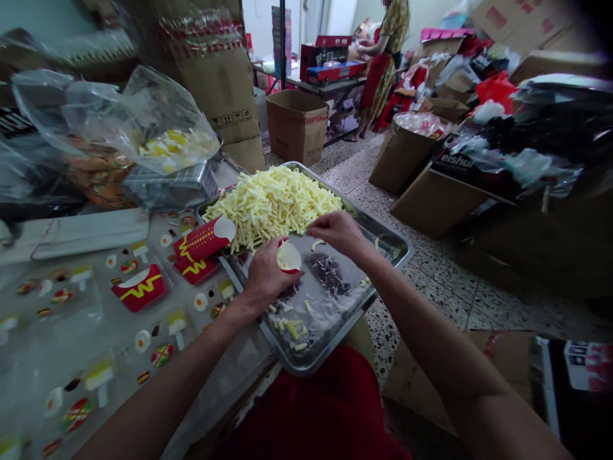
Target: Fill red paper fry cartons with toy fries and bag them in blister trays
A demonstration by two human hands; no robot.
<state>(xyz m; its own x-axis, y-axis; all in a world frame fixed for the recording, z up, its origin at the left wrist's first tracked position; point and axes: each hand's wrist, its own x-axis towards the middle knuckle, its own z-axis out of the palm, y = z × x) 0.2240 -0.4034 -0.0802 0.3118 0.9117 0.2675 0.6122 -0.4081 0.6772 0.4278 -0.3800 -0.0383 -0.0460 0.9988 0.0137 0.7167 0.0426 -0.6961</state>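
Left hand point(268, 271) wrapped round carton point(293, 259), right hand point(338, 233) bunched, contents unclear, yellow sticks point(282, 203) heaped beyond, carton stack point(204, 239) left of grip.

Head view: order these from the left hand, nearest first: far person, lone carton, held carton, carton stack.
1. Held carton: in the left hand.
2. Carton stack: left, at the tray's edge.
3. Lone carton: farther left, on the table.
4. Far person: across the room, rightward.

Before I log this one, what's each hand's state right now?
Left hand: closed around a red-and-white carton.
Right hand: curled beside the pile of pale sticks; whether it is shut on any can't be told.
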